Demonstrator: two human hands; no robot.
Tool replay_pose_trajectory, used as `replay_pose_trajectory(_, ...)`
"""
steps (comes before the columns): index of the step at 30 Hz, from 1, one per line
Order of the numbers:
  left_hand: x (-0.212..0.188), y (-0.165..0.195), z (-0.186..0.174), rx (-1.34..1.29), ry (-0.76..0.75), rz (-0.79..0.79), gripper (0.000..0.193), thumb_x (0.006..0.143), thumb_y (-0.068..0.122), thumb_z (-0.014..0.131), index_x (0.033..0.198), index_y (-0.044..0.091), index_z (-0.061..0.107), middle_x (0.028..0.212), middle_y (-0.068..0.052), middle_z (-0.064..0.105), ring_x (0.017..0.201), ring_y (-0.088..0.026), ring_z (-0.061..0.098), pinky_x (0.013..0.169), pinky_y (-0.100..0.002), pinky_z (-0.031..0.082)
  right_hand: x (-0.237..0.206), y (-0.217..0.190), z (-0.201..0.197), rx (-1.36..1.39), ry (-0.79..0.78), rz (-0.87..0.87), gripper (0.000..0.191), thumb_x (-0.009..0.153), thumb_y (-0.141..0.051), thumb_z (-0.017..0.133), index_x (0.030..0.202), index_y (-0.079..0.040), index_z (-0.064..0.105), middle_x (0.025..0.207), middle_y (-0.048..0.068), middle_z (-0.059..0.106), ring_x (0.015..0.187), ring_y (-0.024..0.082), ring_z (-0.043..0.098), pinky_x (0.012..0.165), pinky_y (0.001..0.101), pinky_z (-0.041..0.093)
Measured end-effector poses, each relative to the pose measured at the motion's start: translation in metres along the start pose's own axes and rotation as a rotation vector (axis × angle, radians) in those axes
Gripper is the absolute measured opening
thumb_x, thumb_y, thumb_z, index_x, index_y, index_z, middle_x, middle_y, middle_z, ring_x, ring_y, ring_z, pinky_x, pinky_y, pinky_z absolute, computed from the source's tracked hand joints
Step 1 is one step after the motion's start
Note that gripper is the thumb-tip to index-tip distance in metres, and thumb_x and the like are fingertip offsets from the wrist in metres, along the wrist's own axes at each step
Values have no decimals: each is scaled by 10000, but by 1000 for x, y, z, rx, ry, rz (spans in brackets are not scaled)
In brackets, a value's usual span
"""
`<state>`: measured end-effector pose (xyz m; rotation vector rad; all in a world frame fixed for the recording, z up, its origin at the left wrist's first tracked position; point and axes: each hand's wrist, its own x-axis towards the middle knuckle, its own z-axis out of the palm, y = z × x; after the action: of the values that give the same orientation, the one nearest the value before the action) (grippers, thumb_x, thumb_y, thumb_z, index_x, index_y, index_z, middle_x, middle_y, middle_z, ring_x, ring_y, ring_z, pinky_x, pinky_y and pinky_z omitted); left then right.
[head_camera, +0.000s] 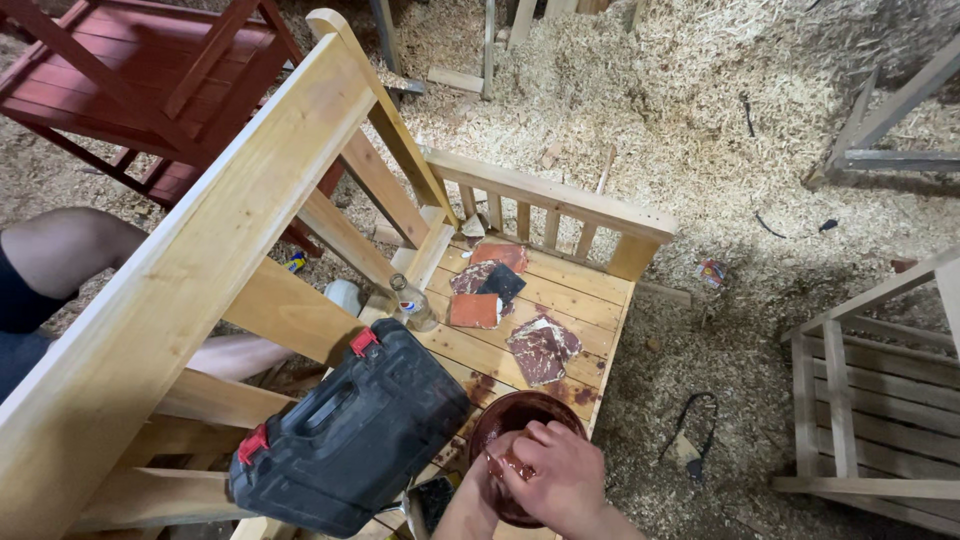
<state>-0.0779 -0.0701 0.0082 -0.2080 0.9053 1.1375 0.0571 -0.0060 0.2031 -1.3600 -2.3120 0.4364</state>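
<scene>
Both hands, the right hand (560, 470) over the left hand (490, 480), have fingers clamped on what seems a stained rag (510, 466), held over the dark bowl (520, 420) on the slatted wooden worktop (590, 300), probably so drips fall inside.

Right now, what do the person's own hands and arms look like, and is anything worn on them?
Both hands are bare: no gloves, rings or watch show. The right hand has dark reddish-brown stain smeared on its fingers. The left hand is mostly hidden behind the right. The forearms, as far as the bottom edge shows them, are bare too, with no sleeve, strap or band in sight.
</scene>
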Motion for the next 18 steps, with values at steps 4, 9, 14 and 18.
replay_pose_trajectory(4,27,14,23,-97,-416,-207,331,1091,255,484,1268,52,677,1175,-102,729,1046,-223,716,885,-374,593,9,8,-7,7,-159,-43,212,747,-394,785,811,-199,734,1059,37,745,927,257,698,716,411,571)
replay_pose_trajectory(9,40,14,56,-27,-107,-281,363,997,337,566,1108,27,720,1032,-143,763,901,-281,751,786,-413,635,18,18,2,66,-77,335,298,744,-415,824,828,-151,714,1023,98,729,887,307,704,716,440,559)
replay_pose_trajectory(14,3,14,81,-187,-10,-307,543,923,559,606,1090,59,738,1068,-135,768,949,-327,732,891,-505,597,7,33,23,396,-135,959,357,815,-411,807,891,-85,683,847,107,757,719,217,728,714,352,561)
replay_pose_trajectory(18,-17,5,91,-476,147,-78,561,892,596,538,1109,104,698,1112,-148,751,1003,-366,710,932,-573,547,-10,47,53,755,26,1133,329,821,-323,826,876,-31,686,852,105,749,745,197,694,719,366,570)
